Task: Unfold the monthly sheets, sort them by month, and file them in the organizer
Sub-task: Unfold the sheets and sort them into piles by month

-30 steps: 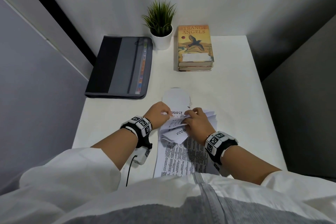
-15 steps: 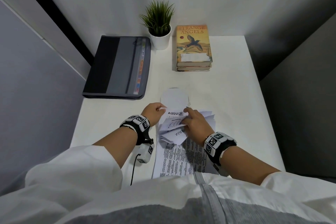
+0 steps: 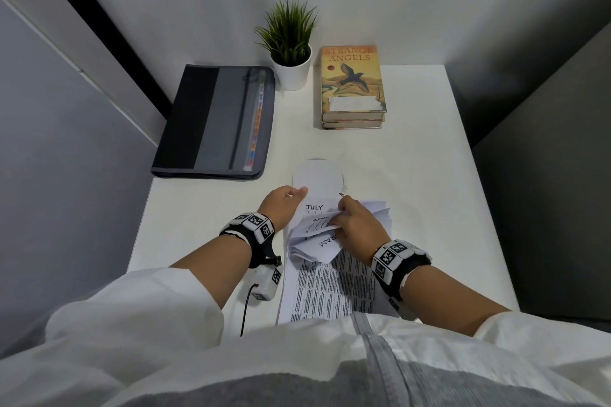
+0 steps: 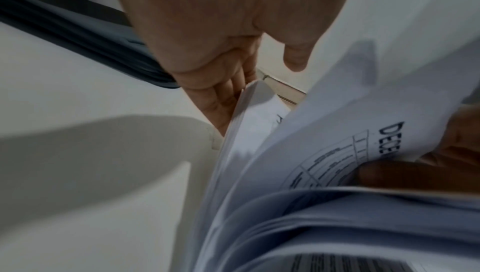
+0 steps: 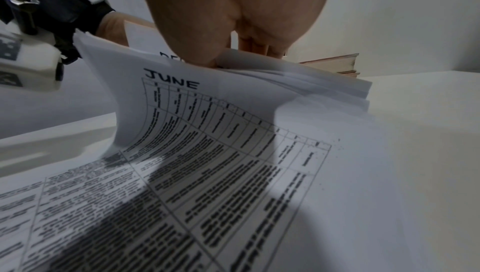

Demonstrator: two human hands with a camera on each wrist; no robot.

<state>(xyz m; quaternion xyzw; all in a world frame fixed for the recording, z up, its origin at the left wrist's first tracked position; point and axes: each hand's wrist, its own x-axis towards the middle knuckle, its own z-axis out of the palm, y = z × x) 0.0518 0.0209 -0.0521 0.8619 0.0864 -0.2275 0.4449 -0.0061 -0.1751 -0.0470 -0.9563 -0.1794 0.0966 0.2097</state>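
A stack of printed monthly sheets (image 3: 325, 287) lies on the white desk's (image 3: 413, 175) near middle. My left hand (image 3: 287, 201) holds several sheets (image 3: 317, 180) raised at the far end, fingers (image 4: 221, 109) behind their edge and thumb in front. Below them the JULY sheet (image 3: 314, 207) and an APRIL sheet (image 3: 319, 220) show. My right hand (image 3: 358, 226) grips a bent-back bundle of sheets, thumb pressed on top (image 5: 207, 58). JUNE (image 5: 172, 80) heads the sheet beneath it. A DECEMBER sheet (image 4: 389, 138) curls beside my right fingers. The closed grey organizer (image 3: 218, 122) lies at the far left.
A potted green plant (image 3: 291, 53) stands at the back, between the organizer and two stacked books (image 3: 352, 86). Grey partition walls close in the desk on the left and right. My white sleeves cover the desk's near edge.
The AUGUST sheet that showed on top has been turned up into my left hand, and JULY now shows. My left hand has shifted a little farther away; the right hand stays gripping its bundle.
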